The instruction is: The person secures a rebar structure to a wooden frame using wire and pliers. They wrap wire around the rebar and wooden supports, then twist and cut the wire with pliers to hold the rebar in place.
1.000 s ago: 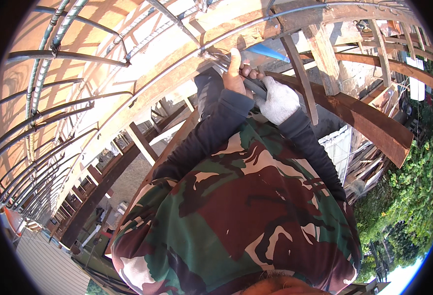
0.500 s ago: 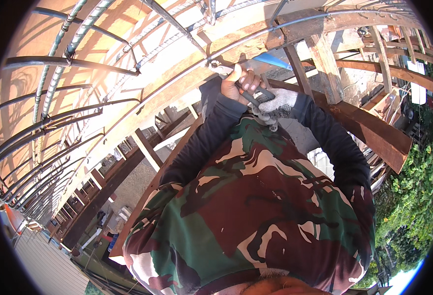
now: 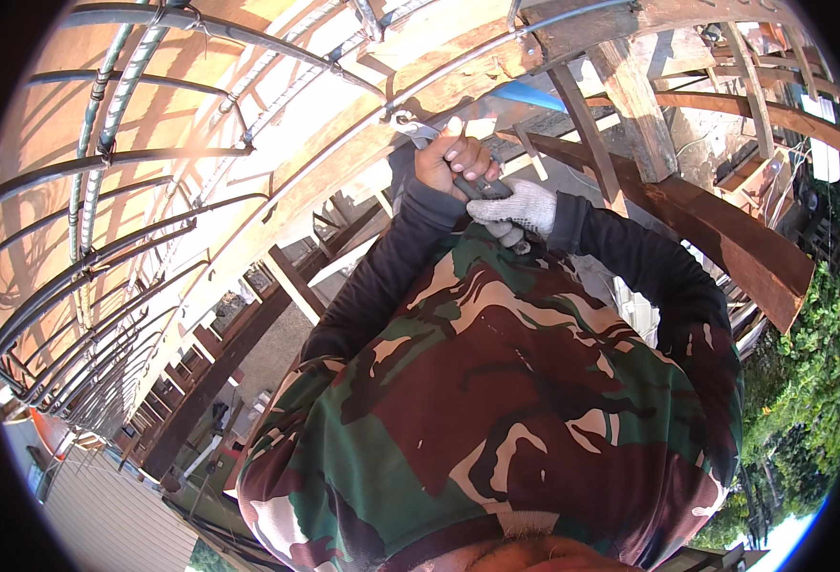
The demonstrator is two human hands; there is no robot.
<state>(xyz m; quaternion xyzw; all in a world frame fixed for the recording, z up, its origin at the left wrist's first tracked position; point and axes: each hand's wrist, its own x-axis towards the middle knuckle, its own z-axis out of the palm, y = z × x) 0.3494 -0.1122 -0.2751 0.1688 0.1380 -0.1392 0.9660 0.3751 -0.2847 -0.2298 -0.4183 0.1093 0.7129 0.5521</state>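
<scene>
My bare left hand (image 3: pixel 455 164) is closed round the handles of metal pliers (image 3: pixel 424 133), close to the head. My right hand (image 3: pixel 517 209), in a pale knit glove with a darker palm, grips the dark handle end just below and to the right. The pliers slant up and left, and their jaws are at the end of a bent steel bar (image 3: pixel 315 60) beside the wooden beam's edge. Glare hides whether the jaws touch the bar. Both hands are held just in front of my camouflage shirt (image 3: pixel 496 381).
Rows of bent bars (image 3: pixel 105 205) and ribbed long bars (image 3: pixel 153 71) fill the left over a sunlit wooden panel (image 3: pixel 43 205). A long timber beam (image 3: pixel 363 143) crosses diagonally. Dark timbers (image 3: pixel 725 229) stand to the right, near green foliage (image 3: pixel 811 381). Ground shows far below between the timbers.
The pliers and both hands have shifted slightly left. My gloved hand has turned and come in closer to my left hand, over the handle end. The whole view has shifted a little too.
</scene>
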